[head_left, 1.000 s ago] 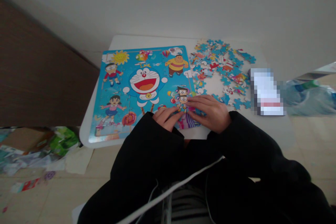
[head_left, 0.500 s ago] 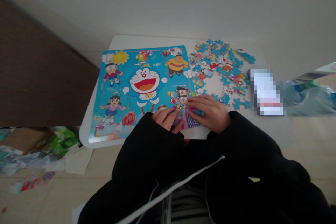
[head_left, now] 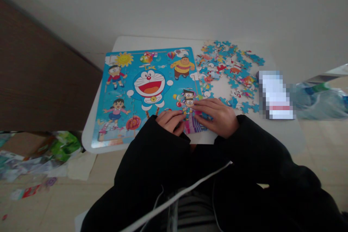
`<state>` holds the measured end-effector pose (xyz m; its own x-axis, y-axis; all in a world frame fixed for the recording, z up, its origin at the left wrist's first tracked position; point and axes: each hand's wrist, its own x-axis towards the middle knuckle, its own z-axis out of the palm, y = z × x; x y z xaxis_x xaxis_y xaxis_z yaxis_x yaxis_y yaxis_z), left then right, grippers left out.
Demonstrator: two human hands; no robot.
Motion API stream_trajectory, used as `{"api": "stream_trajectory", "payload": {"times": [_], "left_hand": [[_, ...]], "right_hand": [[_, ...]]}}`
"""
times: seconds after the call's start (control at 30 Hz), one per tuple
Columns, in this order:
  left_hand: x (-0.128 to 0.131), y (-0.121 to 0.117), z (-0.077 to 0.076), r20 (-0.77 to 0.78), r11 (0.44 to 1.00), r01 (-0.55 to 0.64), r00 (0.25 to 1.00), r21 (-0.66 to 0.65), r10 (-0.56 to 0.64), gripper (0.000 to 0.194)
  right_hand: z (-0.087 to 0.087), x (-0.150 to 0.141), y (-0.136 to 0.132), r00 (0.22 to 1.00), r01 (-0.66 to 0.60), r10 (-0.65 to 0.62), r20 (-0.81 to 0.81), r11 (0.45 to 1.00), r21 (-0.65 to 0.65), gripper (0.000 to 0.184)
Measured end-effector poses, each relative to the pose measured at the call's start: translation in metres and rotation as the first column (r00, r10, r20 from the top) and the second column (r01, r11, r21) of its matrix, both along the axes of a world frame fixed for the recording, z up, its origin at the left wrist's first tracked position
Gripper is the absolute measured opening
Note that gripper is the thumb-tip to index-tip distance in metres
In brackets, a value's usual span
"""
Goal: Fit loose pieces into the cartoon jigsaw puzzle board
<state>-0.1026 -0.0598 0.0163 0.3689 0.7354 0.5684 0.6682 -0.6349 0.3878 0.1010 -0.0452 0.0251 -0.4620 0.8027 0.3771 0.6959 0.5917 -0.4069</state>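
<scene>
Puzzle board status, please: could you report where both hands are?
Left hand, right hand flat on puzzle board, near corner. Loose pieces beside. Nothing blocking.

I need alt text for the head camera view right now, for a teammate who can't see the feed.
Two bare hands, left hand and right hand, rest on the near right corner of a cartoon jigsaw puzzle board on a small white table. Loose puzzle pieces are heaped to the board's right. Black sleeves fill the foreground; litter lies on the floor at left.
</scene>
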Motion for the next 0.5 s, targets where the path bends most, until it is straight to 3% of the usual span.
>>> {"api": "stream_trajectory", "payload": {"times": [0.5], "left_hand": [[0.0094, -0.0041, -0.0007, -0.034, 0.988, -0.141, 0.989, 0.063, 0.144, 0.011]], "right_hand": [[0.0003, 0.0003, 0.0001, 1.000, -0.012, 0.011, 0.020, 1.000, 0.012, 0.026]]}}
